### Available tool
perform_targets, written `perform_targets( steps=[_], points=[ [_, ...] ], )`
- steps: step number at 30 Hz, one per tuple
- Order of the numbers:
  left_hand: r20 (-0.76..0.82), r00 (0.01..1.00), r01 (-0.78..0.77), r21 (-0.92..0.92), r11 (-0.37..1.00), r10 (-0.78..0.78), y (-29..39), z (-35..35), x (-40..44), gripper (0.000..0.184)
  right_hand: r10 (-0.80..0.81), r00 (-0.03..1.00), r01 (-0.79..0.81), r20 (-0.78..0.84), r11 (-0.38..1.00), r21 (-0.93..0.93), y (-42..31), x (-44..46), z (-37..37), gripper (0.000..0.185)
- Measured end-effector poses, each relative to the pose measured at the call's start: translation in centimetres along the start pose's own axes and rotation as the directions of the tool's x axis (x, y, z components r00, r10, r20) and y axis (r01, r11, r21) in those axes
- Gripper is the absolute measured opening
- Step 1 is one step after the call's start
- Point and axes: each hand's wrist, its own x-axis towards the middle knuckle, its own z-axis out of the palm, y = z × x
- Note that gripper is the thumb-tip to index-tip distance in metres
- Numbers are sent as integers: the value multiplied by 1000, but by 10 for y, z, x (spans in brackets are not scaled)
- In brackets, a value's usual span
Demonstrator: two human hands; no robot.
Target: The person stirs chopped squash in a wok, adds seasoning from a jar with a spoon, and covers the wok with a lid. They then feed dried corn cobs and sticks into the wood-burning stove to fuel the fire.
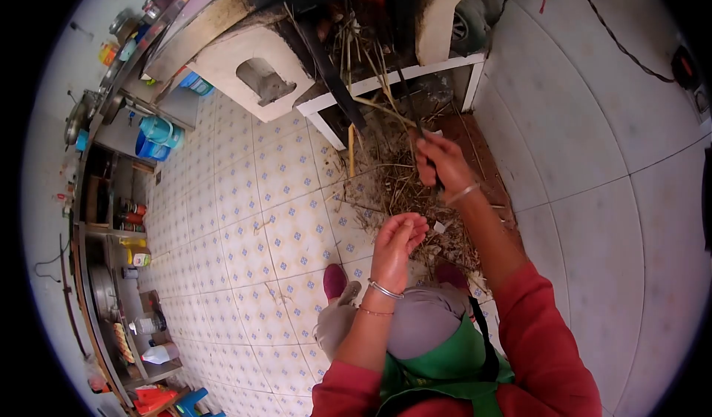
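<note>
My right hand (443, 159) is closed around a thin dark fire poker (406, 94), which slants up toward the stove opening. My left hand (400, 237) hovers above my knees, fingers curled in with the thumb against them; nothing shows in it. In front of me the stove's firebox (363, 9) has a small red glow deep inside. Dry stalks (382, 76) stick out of its mouth, beside a thick dark bar (330, 72) that leans out and down. Loose straw and twigs (400, 183) cover the floor beneath my hands.
A white-edged ledge (371, 83) runs across the stove front, with a pale arched niche (263, 80) on its left. The tiled wall (586, 165) rises close on my right. Shelves with bottles (152, 324) and blue buckets (157, 137) line the left side of the tiled floor (237, 232).
</note>
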Motion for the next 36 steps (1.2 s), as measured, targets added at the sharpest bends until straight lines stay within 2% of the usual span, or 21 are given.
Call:
perform_targets(
  steps=[2, 7, 13, 15, 20, 28, 31, 33, 36],
  points=[
    [-7, 1000, -2, 7, 1000, 2, 2, 0, 0, 18, -27, 998, 19, 51, 988, 156, -26, 11, 9, 21],
    [-13, 1000, 3, -9, 1000, -4, 2, 2, 2, 19, -20, 995, 9, 96, 994, 111, -25, -30, -1, 25],
    [12, 1000, 7, 5, 1000, -7, -6, 8, 0, 19, 110, 989, -125, 103, 980, 152, 14, -120, -28, 34],
    [2, 1000, 12, 17, 1000, -12, -6, 8, -3, 19, 216, 972, -231, 97, 956, 183, 20, -145, -36, 35],
    [-5, 1000, 15, 8, 1000, -15, -6, 8, -5, 19, 258, 951, -283, 172, 948, 146, 32, -181, -54, 36],
    [6, 1000, 19, -7, 1000, -19, -13, 4, -1, 16, 288, 944, -309, 161, 944, 120, 42, -146, -42, 34],
    [-17, 1000, -20, -2, 1000, 20, -10, 3, 1, 16, 248, 960, -265, 129, 955, 134, 42, -117, -29, 33],
    [-30, 999, -15, -64, 998, 13, -8, 3, 1, 15, 169, 981, -182, 96, 972, 150, 38, -96, -23, 31],
    [-48, 999, -24, -53, 998, 22, -9, 2, 4, 15, 140, 982, -160, 128, 973, 166, 28, -73, -18, 31]
  ],
)
